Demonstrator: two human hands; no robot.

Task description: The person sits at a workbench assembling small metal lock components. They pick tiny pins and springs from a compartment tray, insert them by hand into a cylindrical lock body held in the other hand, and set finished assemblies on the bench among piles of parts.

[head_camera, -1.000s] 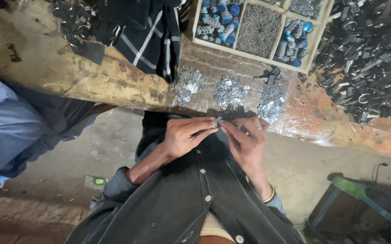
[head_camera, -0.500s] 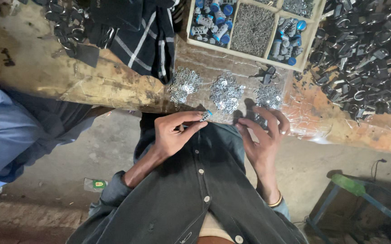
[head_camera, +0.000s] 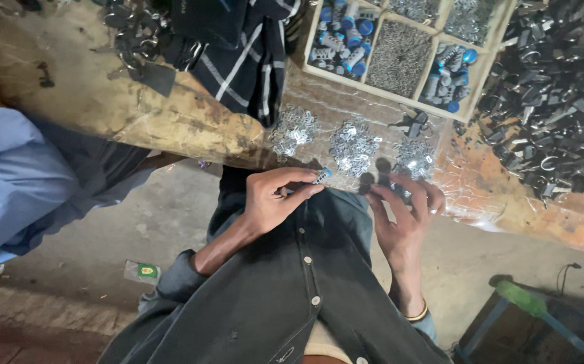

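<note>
My left hand (head_camera: 275, 199) pinches a small metal part with a blue end (head_camera: 321, 176) between thumb and fingers, just in front of the bench edge. My right hand (head_camera: 403, 209) is a little to the right, fingers curled around small dark round pieces (head_camera: 375, 172) at the bench edge. On the bench just beyond lie three small heaps of shiny metal bits (head_camera: 354, 145). Both hands hover above my dark buttoned shirt (head_camera: 292, 290).
A wooden divided tray (head_camera: 400, 54) with blue-capped cylinders and small metal parts stands at the back. A big pile of black metal pieces (head_camera: 555, 101) fills the right. A dark striped cloth (head_camera: 245, 54) hangs over the bench. A person's light-blue sleeve (head_camera: 15, 182) is at left; a green stool (head_camera: 528, 303) at lower right.
My hands were together at one small part; they have come apart. The left keeps the blue-ended part, the right has moved right to the bench edge.
</note>
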